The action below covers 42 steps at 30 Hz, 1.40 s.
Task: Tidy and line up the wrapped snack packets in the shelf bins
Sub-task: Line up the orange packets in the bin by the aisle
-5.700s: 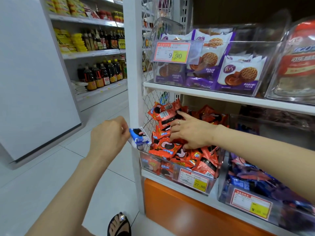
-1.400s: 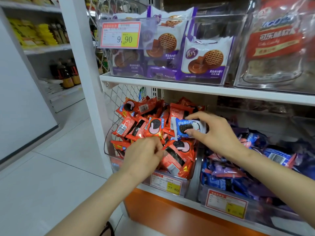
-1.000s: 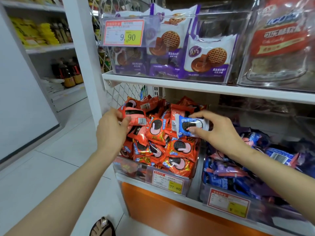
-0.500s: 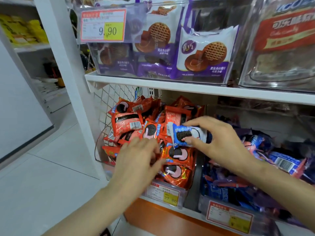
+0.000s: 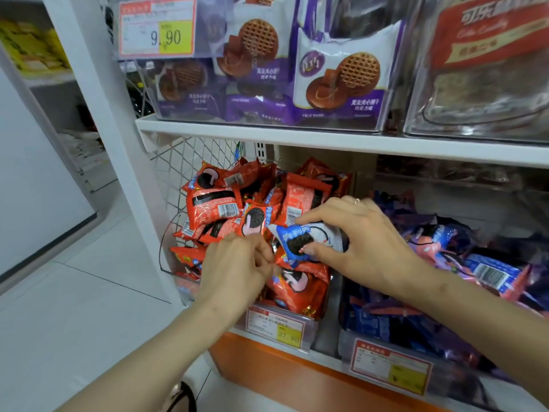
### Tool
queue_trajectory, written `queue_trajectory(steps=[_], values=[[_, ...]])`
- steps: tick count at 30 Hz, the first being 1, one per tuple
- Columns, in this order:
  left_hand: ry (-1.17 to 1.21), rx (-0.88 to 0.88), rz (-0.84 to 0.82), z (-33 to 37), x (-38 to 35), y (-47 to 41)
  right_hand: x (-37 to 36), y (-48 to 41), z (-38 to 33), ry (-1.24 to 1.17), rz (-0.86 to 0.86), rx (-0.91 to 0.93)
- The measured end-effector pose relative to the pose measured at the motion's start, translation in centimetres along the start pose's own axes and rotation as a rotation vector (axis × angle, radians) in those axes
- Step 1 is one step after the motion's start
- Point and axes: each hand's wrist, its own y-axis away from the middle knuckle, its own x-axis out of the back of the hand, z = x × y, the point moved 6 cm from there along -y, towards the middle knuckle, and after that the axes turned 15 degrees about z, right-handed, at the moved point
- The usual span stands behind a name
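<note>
Lower shelf, left side. The clear plastic bin [image 5: 184, 288] was heaped with red wrapped cookie packets [image 5: 214, 203], lying at all angles, some face up, some showing barcodes. A white and yellow price tag [image 5: 277, 327] was fixed to the bin's near wall.

The right hand [image 5: 362, 242] reached in from the right over the heap. Thumb and fingers were curled round a blue-and-white wrapped cookie packet [image 5: 303, 240], gripping it by its right end. The packet was tilted, its left corner pointing left, and it sat just above the red packets near the middle of the bin. A thin ring [image 5: 356, 200] showed on one finger.

The left hand [image 5: 237, 269] was low at the near side of the same bin, fingers bunched tight, with the tips against the red packets just left of the blue one. They were blurred, so I could not tell whether they pinched a wrapper.

To the right stood a second clear bin [image 5: 344, 346] of blue and purple packets [image 5: 490, 272]. Above it ran a white shelf board [image 5: 326, 141] carrying purple-and-white waffle biscuit packs [image 5: 338, 78]. A white wire mesh panel [image 5: 181, 165] closed the far left side.
</note>
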Motion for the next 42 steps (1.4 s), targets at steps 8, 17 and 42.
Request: queue_trajectory(steps=[8, 17, 42], values=[[-0.021, -0.099, 0.282, -0.3, 2.5, -1.8, -0.8, -0.3, -1.3, 0.114, -0.117, 0.024], [-0.005, -0.108, 0.222, -1.3, 2.7, -2.0, -0.1, -0.9, -0.7, 0.093, 0.05, 0.025], [0.308, -0.282, -0.462, -0.9, 1.8, -0.5, 1.9, -0.3, 3.5, -0.332, 0.232, -0.464]])
